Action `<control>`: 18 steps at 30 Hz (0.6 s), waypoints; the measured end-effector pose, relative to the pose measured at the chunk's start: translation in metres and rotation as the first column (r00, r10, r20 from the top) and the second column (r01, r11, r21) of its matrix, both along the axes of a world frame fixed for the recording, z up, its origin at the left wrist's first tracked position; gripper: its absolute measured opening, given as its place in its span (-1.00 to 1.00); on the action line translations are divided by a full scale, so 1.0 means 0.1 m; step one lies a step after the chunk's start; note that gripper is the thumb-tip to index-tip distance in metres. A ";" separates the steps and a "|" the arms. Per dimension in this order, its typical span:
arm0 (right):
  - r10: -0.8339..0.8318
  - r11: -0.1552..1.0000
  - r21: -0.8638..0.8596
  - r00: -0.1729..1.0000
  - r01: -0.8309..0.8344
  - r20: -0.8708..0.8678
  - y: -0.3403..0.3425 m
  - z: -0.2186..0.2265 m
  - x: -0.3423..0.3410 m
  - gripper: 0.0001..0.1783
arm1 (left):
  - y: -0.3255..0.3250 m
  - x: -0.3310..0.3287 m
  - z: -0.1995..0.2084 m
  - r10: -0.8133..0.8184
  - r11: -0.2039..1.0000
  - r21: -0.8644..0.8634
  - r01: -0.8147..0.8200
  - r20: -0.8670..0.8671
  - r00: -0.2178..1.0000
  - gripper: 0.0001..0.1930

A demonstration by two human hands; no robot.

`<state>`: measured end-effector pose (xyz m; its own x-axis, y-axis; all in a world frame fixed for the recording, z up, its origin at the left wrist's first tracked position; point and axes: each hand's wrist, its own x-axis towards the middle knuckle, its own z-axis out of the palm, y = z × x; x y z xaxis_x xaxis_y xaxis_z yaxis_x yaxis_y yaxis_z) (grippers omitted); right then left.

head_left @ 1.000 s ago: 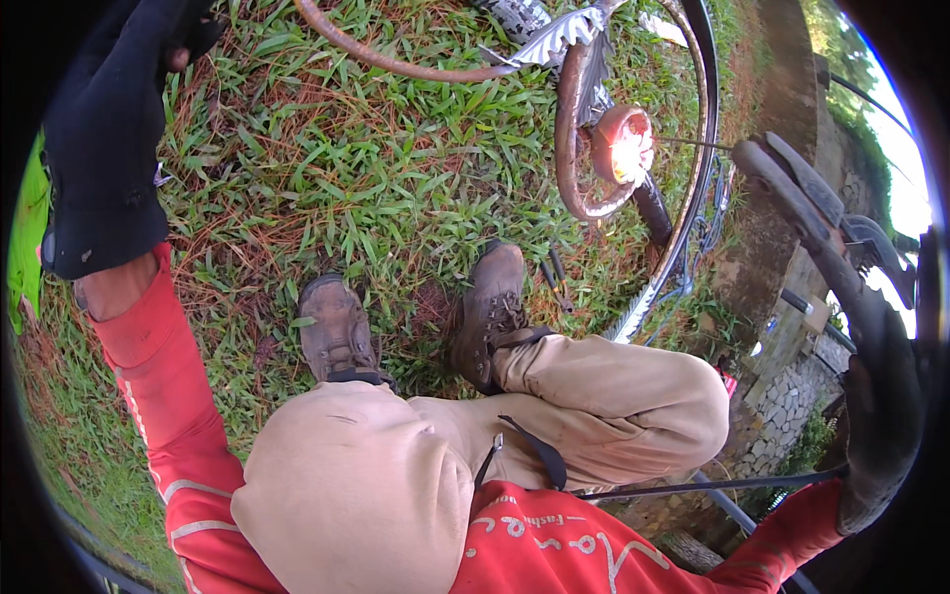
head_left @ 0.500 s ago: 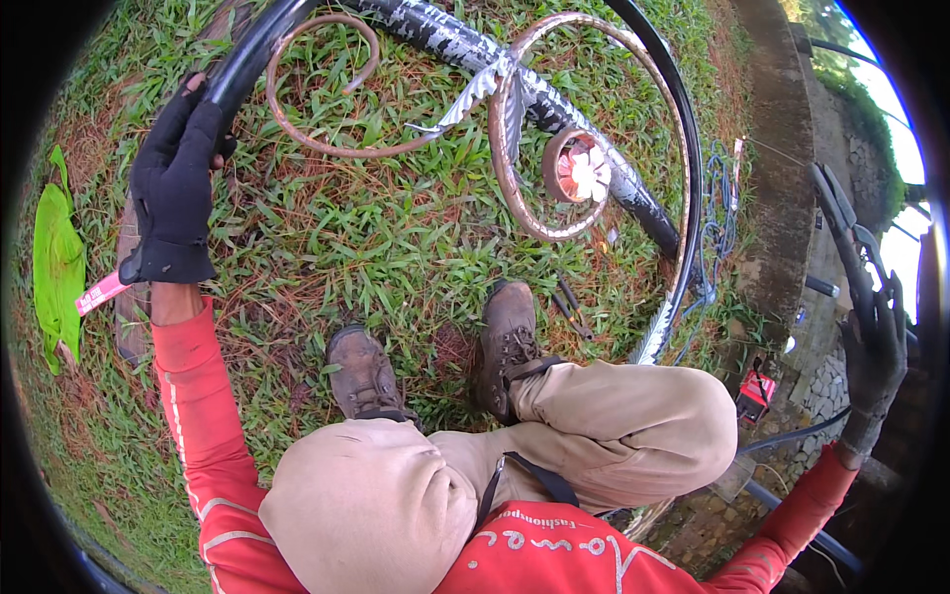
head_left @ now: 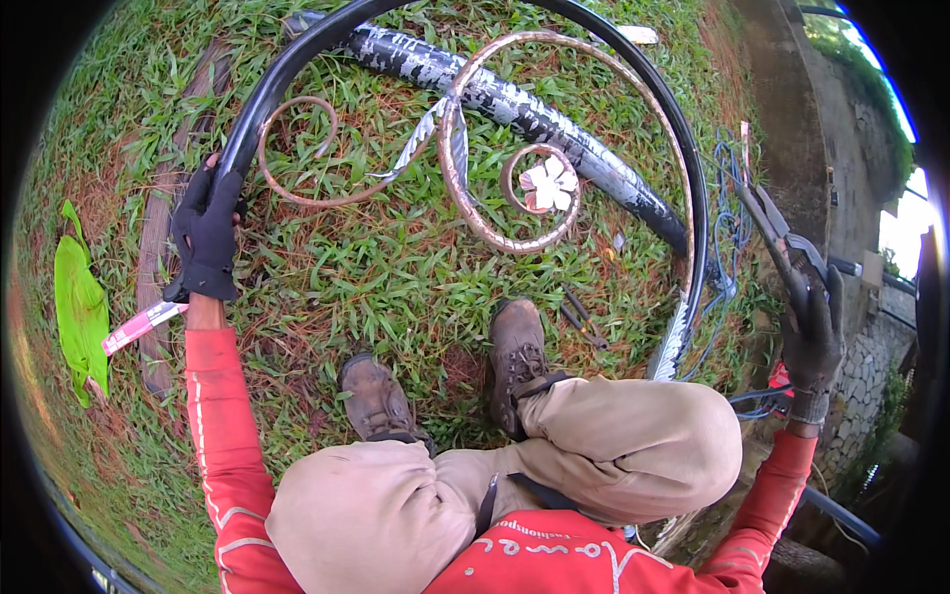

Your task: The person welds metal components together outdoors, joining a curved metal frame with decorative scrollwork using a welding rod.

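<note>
My left hand (head_left: 206, 238), in a black glove with bare fingertips, closes round a curved black metal tube (head_left: 259, 109) at its left end. The tube arches over the grass, and rusty scrollwork (head_left: 495, 238) with a silvery flower (head_left: 549, 185) and leaf-shaped pieces (head_left: 421, 139) stands inside its curve. My right hand (head_left: 816, 332), in a dark grey glove, is raised at the right and wrapped round a dark plier-like tool (head_left: 782, 238). The tool's two long arms point up and left, apart from the tube. Its exact kind is unclear.
A peeling black-and-silver pipe (head_left: 515, 107) lies across the grass beneath the scrollwork. Pliers (head_left: 584, 319) lie near my right boot (head_left: 518, 346). A wooden plank (head_left: 158, 247), bright green cloth-like piece (head_left: 79, 307) and pink-and-white strip (head_left: 143, 329) are left; blue cord (head_left: 727, 213) is right.
My right hand has moved left with the plier-like tool. In the picture my left hand and the tube sit a little lower, the scrollwork has shifted left, and the red box is mostly hidden.
</note>
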<state>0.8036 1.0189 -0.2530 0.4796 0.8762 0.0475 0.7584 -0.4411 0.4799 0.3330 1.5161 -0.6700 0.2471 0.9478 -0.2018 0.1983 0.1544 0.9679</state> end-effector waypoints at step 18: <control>-0.096 0.887 0.412 0.958 0.206 -0.271 -0.47 -1.50 -0.14 -0.45 | 0.14 -0.02 -0.02 -0.186 0.982 -0.073 0.177 -0.153 0.971 -0.41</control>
<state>0.7892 0.9715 -0.4034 0.6494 0.7099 0.2724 0.7318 -0.6809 0.0297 0.3308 1.5298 -0.6723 0.3747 0.8754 -0.3055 0.3780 0.1566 0.9125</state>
